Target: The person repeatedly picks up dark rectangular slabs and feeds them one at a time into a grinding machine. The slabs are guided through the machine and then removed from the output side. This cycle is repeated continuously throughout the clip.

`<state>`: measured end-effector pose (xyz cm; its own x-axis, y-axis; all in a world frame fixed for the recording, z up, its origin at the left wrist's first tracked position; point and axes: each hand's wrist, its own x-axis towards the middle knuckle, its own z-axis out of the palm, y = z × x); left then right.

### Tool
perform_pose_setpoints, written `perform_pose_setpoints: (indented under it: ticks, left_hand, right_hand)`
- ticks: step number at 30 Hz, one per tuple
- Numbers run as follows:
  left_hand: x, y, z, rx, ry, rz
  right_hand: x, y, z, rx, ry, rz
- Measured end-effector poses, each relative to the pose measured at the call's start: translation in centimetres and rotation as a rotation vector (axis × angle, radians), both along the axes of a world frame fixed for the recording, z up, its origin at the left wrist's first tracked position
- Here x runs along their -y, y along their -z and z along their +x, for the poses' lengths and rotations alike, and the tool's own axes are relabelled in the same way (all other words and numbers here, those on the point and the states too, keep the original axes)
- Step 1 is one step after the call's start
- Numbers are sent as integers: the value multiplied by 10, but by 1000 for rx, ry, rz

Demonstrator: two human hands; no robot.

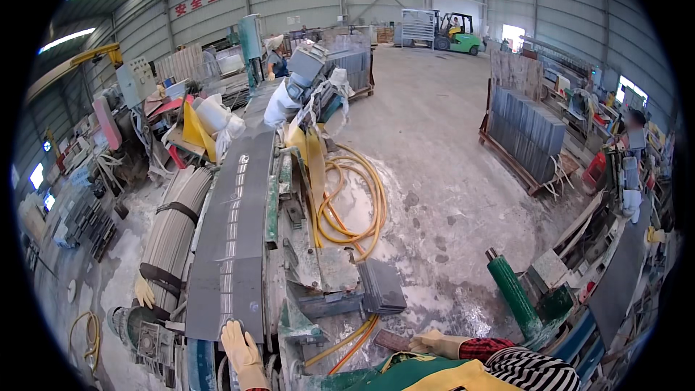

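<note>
My left hand (243,353), in a cream rubber glove, lies with fingers stretched at the near end of a grey stone slab (224,308) on the conveyor line. More flat grey slabs (235,195) run end to end away from it, with a streak of light reflected along them. My right hand (437,343), gloved the same way, reaches leftward over the floor side with fingers extended. Its fingertips are beside a small dark reddish-brown block (391,340); whether they touch it I cannot tell. Beyond stands a short stack of dark slabs (382,286).
Yellow hose (380,206) coils on the wet floor. Left of the conveyor are bundled long strips (174,228) and a loose glove (144,291). At right are a green cylinder (512,293) and a rack of slabs (525,130). A green forklift (457,36) stands far back; people work nearby.
</note>
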<state>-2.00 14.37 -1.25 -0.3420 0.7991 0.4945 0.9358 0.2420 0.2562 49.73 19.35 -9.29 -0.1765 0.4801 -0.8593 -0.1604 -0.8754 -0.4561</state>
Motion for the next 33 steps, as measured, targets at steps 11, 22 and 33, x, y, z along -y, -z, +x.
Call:
perform_pose_setpoints:
  ticks: [11, 22, 33]
  left_hand:
    - [3, 10, -4, -21, 6, 8]
    - [12, 12, -5, -35, -16, -9]
    - [20, 1, 2, -3, 4, -9]
  right_hand:
    - [-1, 42, 18, -233, -8, 7]
    - [4, -6, 1, -72, 16, 21]
    - [4, -2, 1, -67, -9, -3]
